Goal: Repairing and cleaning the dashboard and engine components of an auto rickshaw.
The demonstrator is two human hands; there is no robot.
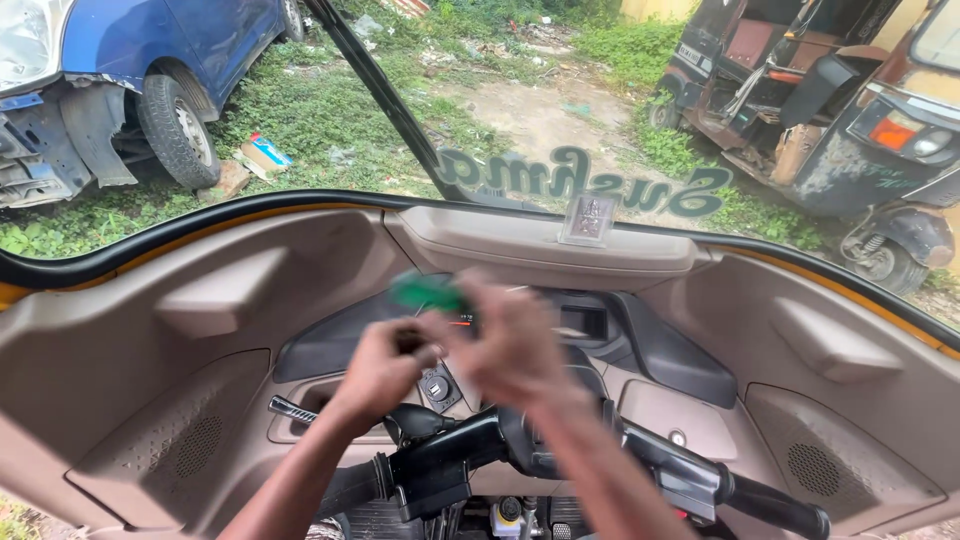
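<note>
Right hand point(512, 345) blurred, fingers pinching a green object point(428, 292) at their tips. Left hand point(382, 368) just beside, fingers curled; grip indiscernible. Black handlebar point(560, 455) below both.

Green tool point(428, 292), blurred, at the fingers of the right hand point(515, 345). Dashboard point(250, 330) beige-brown, speaker grilles dotted. Handlebar point(470, 455) black, instrument panel point(585, 320) dark grey-black. Windscreen frame point(200, 212) black with yellow-orange edge. Windscreen lettering point(585, 180) dark green. Outside: blue car point(190, 40), green grass point(310, 110), black three-wheeler point(850, 120) with red-orange tail lamp.
</note>
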